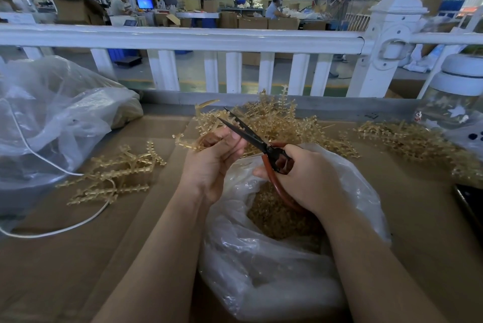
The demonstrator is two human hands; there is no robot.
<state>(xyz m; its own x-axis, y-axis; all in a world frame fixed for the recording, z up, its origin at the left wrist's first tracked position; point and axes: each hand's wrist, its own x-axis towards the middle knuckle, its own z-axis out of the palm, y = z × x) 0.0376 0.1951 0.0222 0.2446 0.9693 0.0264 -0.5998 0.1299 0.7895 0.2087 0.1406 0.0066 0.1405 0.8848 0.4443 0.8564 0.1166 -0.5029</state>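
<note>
yellow-brown plastic is seen all over the brown cardboard point(130, 257) on the table. one branchy plastic strip point(188, 141) is held in the left hand point(214, 163), with the fingers and thumb curled round it. the scissors point(251, 139) are gripped by the right hand point(305, 178), with the fingers wrapped round the red-brown handles. the black blades are parted a little and are pointed far and to the left, just over the fingertips of the left hand. both hands are held above a clear plastic bag point(261, 270) that is set near, and small yellow-brown bits point(277, 220) are seen inside it. a big pile point(282, 118) of strips is heaped just behind the hands, on the far side. a smaller pile point(117, 173) is laid on the left, and another pile point(413, 139) is spread on the right. a large crumpled bag point(52, 113) is set on the far left, and a white cable point(65, 228) is laid across it and down onto the cardboard. a white fence point(183, 37) is stood along the far edge of the table. a glass jar point(454, 92) with a white lid is seen on the right
</note>
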